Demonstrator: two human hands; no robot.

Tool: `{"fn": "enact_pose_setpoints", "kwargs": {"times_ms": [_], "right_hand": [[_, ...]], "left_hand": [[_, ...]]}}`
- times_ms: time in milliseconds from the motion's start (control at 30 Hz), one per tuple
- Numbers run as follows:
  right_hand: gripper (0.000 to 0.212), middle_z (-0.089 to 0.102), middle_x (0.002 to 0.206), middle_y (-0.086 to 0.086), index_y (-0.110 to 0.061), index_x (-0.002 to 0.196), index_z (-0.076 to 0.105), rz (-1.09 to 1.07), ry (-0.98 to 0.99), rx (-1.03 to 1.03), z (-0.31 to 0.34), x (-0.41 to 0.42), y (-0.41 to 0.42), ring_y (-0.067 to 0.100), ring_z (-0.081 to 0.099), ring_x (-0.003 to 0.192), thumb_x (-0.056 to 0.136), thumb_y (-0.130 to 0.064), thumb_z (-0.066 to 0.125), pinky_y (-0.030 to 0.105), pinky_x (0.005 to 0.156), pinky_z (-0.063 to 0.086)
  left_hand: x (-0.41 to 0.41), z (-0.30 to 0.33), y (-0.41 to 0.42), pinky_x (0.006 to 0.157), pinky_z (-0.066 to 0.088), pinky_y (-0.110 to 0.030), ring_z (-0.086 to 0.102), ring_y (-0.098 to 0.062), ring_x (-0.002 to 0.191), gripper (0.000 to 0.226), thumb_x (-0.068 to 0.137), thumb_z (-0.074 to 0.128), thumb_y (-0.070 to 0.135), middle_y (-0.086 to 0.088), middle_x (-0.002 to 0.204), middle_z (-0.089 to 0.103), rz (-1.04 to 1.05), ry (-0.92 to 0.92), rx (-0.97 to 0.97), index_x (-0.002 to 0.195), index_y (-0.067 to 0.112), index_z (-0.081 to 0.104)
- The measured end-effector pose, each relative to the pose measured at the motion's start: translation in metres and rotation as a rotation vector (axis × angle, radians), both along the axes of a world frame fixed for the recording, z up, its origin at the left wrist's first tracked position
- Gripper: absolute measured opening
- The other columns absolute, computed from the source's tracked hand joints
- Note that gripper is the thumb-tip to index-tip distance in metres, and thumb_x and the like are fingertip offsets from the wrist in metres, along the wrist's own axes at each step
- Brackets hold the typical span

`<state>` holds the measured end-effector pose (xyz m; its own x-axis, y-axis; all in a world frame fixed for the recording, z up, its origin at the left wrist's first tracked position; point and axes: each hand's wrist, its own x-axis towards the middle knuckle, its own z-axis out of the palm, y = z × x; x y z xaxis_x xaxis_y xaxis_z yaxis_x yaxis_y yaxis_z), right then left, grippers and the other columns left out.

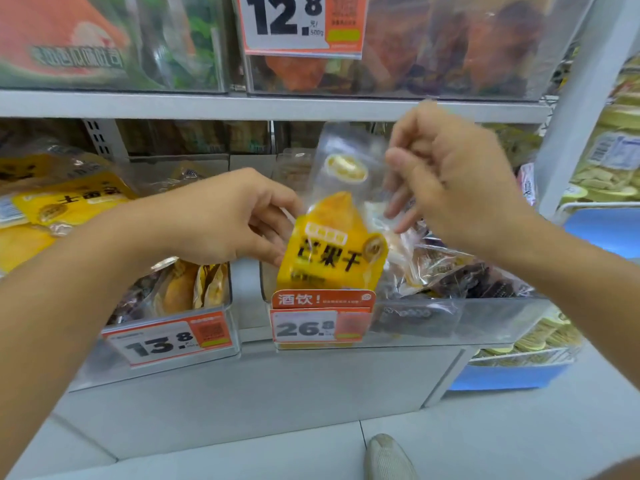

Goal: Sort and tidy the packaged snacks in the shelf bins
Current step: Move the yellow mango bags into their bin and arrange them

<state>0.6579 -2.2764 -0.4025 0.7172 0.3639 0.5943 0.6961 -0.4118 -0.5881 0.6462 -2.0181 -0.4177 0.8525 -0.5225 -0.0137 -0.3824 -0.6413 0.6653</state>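
Both forearms reach in — my left hand (pixel 239 216) pinches the yellow mango packet (pixel 329 251) upright over the right-hand bin (pixel 450 317); my right hand (pixel 453 181), blurred, looks loosely curled, empty — one-sided grip, it could slip.

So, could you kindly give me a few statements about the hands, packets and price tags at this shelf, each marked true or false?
1. The left hand holds the yellow mango packet with clear top by its left edge. True.
2. That packet stands above the 13.8 price tag. False: it is above the white and orange 26.8 price tag.
3. The right hand rests flat on the floor. False: it is raised beside the packet's clear top, fingers curled.
4. A white and orange 12.8 price tag hangs on the upper shelf. True.
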Motion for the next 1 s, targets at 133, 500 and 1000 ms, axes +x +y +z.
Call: {"fn": "enact_pose_setpoints", "kwargs": {"times_ms": [133, 500, 1000], "right_hand": [[0.005, 0.063, 0.070, 0.004, -0.009, 0.098, 0.049, -0.060, -0.296, -0.016, 0.001, 0.000, -0.012, 0.010, 0.068, 0.055, 0.101, -0.006, 0.051, 0.036, 0.041, 0.052], [0.016, 0.061, 0.062, -0.009, -0.018, 0.090, 0.066, 0.161, -0.194, -0.342, -0.001, -0.012, -0.010, 0.004, 0.061, 0.057, 0.083, -0.017, 0.081, 0.011, 0.059, 0.044], [0.014, 0.068, 0.066, -0.008, -0.018, 0.077, 0.067, 0.160, 0.186, -0.422, -0.003, 0.006, -0.025, 0.015, 0.069, 0.055, 0.086, -0.012, 0.077, 0.035, 0.052, 0.060]], "left_hand": [[0.000, -0.004, 0.001, 0.086, 0.058, -0.033, 0.071, -0.020, 0.084, 0.052, 0.070, 0.085, 0.008, 0.000, 0.093, 0.073, 0.032, -0.028, -0.091, 0.113, 0.032, 0.069], [-0.009, -0.005, -0.012, 0.068, 0.046, -0.010, 0.066, -0.003, 0.080, 0.051, 0.077, 0.084, 0.012, 0.027, 0.083, 0.068, 0.097, -0.299, 0.097, 0.088, 0.052, 0.054], [-0.005, 0.006, -0.014, 0.062, 0.041, -0.020, 0.058, 0.000, 0.069, 0.027, 0.089, 0.074, 0.026, 0.019, 0.068, 0.064, 0.075, -0.410, 0.393, 0.072, 0.041, 0.058]]}}
